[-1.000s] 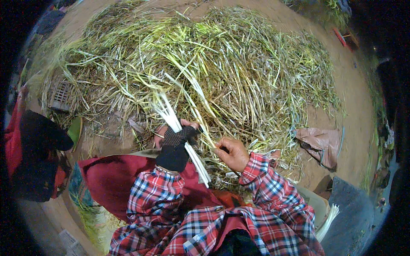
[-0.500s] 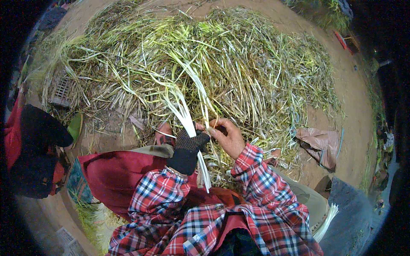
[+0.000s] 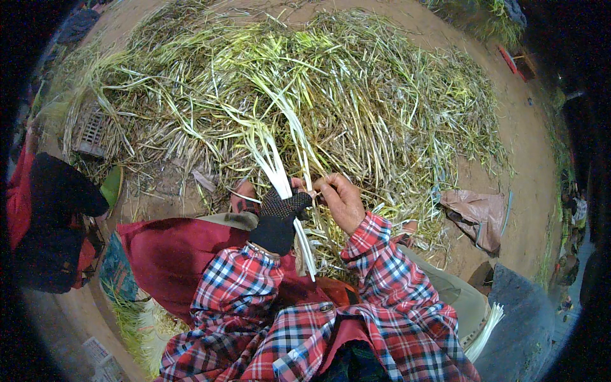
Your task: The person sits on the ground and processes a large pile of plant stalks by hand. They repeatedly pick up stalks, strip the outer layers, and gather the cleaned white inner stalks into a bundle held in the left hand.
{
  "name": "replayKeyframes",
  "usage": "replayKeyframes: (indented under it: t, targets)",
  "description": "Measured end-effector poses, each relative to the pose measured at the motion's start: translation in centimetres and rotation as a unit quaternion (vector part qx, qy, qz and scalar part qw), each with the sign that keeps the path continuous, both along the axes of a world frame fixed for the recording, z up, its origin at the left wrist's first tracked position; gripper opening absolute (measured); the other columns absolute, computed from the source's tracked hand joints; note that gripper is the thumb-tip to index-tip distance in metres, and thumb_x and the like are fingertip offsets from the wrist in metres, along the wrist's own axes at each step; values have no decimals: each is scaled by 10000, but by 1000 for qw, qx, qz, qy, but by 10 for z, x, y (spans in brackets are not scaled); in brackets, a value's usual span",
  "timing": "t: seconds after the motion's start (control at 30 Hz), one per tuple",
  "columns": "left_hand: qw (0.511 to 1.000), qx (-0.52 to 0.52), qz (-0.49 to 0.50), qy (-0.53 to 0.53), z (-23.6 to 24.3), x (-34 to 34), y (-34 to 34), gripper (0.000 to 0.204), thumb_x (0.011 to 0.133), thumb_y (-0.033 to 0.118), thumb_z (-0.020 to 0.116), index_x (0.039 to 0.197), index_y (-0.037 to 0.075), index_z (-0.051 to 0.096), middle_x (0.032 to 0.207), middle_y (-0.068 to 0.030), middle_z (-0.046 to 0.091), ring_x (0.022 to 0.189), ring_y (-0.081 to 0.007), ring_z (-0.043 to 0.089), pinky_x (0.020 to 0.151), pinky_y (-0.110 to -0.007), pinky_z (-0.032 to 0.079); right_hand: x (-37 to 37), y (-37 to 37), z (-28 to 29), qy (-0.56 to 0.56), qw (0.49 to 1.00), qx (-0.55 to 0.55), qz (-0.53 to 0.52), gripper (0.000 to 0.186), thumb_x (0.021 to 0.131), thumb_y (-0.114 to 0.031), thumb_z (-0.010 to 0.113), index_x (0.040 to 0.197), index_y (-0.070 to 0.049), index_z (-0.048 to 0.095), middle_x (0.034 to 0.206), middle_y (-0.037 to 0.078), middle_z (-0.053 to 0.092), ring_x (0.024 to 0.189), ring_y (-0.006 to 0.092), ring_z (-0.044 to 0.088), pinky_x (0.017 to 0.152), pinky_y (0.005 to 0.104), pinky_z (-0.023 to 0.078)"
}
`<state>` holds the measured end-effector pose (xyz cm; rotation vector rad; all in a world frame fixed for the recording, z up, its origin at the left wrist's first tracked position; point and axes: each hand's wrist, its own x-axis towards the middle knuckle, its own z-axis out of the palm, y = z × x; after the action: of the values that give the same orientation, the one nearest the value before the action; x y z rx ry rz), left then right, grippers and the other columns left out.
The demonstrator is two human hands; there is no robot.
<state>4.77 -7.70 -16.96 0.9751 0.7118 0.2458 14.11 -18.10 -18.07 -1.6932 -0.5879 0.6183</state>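
My left hand (image 3: 283, 209), in a black glove with bare fingertips showing, is closed round a small bunch of scallions (image 3: 273, 169). Their smooth white shanks stick out below the fist, and their yellow-green leaves fan out away from me. Close beside it, my bare right hand (image 3: 342, 198) pinches a thin brownish outer leaf (image 3: 323, 170) by a scallion stalk at the left fingertips. That long stalk runs up into a wide heap of green and straw-coloured leaves (image 3: 356, 108). The fingers partly hide where the two hands meet.
A crumpled brownish sack (image 3: 477, 216) lies right of the heap. More white stalks (image 3: 485, 331) rest by my right knee, and others (image 3: 156, 334) at lower left. A grey plastic crate (image 3: 93, 135) stands left of the heap. Someone in dark clothing (image 3: 63, 216) is at far left.
My right hand has shifted slightly and its fingers have drawn closer together by the stalk. My left hand keeps its hold on the bunch, moved up a little.
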Motion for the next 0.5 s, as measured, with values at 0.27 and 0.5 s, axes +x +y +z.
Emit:
replayKeyframes:
  t: [0.27, 0.5]
  targets:
    - [999, -4, -50, 14, -16, 2, 5, 287, 620, 90, 694, 850, 42, 528, 666, -8, 549, 577, -98, 533, 489, -217, 432, 9, 5, 8, -89, 992, -72, 49, 135, 813, -127, 526, 772, 0, 505, 637, 14, 481, 565, 68, 428, 500, 223, 365]
    - [994, -101, 41, 1, -1, 5, 4, 325, 655, 62, 666, 925, 41, 486, 689, -25, 546, 540, -96, 505, 474, -203, 422, 7, -8, 18, -352, 924, -141, 43, 94, 723, -79, 552, 750, -9, 497, 686, 142, 487, 605, 312, 507, 515, 373, 401]
